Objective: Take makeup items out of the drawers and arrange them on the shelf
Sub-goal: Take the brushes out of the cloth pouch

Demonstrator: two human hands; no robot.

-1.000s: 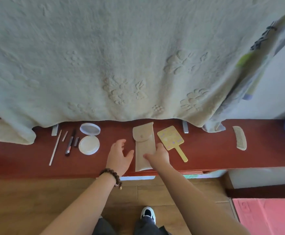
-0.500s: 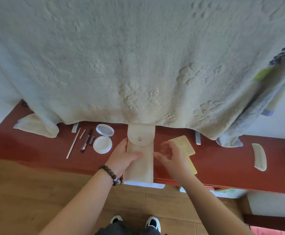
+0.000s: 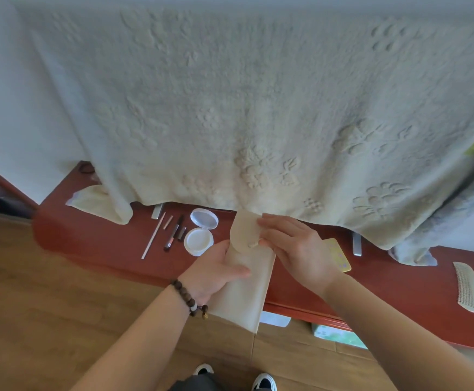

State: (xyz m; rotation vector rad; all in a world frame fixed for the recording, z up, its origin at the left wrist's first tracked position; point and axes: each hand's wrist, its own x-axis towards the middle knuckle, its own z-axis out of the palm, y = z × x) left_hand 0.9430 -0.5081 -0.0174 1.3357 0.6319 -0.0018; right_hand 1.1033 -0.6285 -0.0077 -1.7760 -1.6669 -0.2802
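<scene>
A long beige fabric pouch [image 3: 247, 294] is lifted off the red shelf [image 3: 94, 238], its lower end hanging past the shelf's front edge. My left hand [image 3: 216, 273] grips its body from the left, thumb across the front. At the pouch's top, my right hand [image 3: 295, 246] pinches the rounded flap, which is raised. An open white compact [image 3: 200, 235] lies just left of the pouch. A yellow hand mirror [image 3: 338, 255] is partly hidden behind my right hand.
Thin pencils and sticks [image 3: 171, 234] lie left of the compact. A cream comb [image 3: 468, 286] rests at the shelf's right. A large pale textured blanket [image 3: 258, 108] hangs over the back of the shelf. Wooden floor and my shoes are below.
The pouch has come off the shelf into both hands. My left hand closed round its body, and my right hand moved from beside it up to the flap and lifted it.
</scene>
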